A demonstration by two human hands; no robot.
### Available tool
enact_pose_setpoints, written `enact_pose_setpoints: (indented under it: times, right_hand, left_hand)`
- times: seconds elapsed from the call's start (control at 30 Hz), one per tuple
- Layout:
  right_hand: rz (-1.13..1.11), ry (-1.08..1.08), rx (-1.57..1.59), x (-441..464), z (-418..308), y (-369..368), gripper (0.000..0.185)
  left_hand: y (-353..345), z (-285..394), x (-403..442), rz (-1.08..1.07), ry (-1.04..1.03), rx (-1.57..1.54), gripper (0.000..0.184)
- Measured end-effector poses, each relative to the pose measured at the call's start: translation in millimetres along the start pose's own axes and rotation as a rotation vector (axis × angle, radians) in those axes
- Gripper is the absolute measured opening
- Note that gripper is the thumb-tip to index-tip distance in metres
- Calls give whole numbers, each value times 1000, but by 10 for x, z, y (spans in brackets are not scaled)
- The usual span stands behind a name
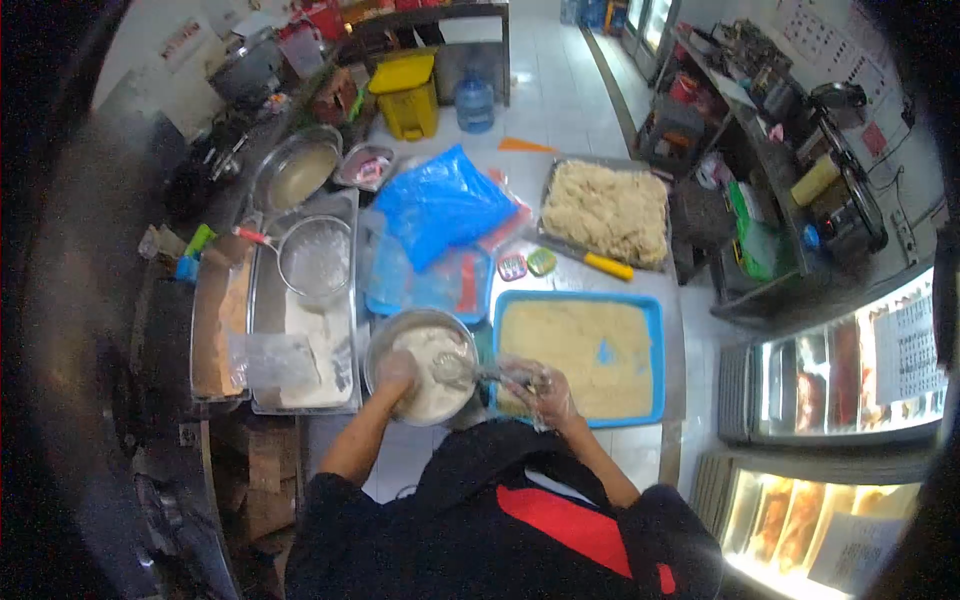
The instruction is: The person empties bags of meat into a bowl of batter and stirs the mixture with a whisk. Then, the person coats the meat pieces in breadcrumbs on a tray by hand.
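My left hand point(397, 373) reaches into a round metal bowl point(372, 358) at the table's front edge. Its fingers are down in the pale, whitish contents point(428, 345) and are hidden. In a clear plastic glove, my right hand point(545, 392) is closed around the handle of a metal utensil point(455, 370) with a rounded head. That head lies over the bowl's contents; whether it is tongs or a skimmer I cannot make out. Just right of the bowl is a blue tray point(657, 355) filled with a yellowish, crumb-like layer, and my right hand is over its left side.
Left are metal bins point(355, 290), one with white powder, and a red-handled sieve point(315, 257). Behind the bowl lie a blue plastic bag point(445, 200) and a blue container lid point(395, 285). A tray of pale, clumpy food point(610, 205) and a yellow-handled tool point(608, 265) are back right.
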State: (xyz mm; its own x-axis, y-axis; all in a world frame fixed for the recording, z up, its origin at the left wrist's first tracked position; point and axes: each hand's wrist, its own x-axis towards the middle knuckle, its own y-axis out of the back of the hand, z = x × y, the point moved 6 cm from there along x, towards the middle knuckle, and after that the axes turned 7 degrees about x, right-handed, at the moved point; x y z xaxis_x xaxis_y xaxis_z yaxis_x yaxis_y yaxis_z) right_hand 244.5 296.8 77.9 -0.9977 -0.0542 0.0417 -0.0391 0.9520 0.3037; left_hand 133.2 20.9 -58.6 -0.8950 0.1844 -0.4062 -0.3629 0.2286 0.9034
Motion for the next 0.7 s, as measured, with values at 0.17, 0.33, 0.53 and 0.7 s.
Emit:
enact_pose_setpoints:
  times: [0.17,0.33,0.53,0.7]
  right_hand:
    - [-27,9,114,45,-20,2,26]
    - [-59,0,68,134,-89,-22,24]
    - [100,-89,261,113,273,-68,23]
    - [206,-129,631,107,337,-68,24]
  left_hand:
    - [-81,-122,-27,0,18,-55,17]
    - [-297,-336,66,47,70,-161,18]
    - [-283,-579,-79,459,70,-387,27]
    - [719,-543,-555,214,0,-718,30]
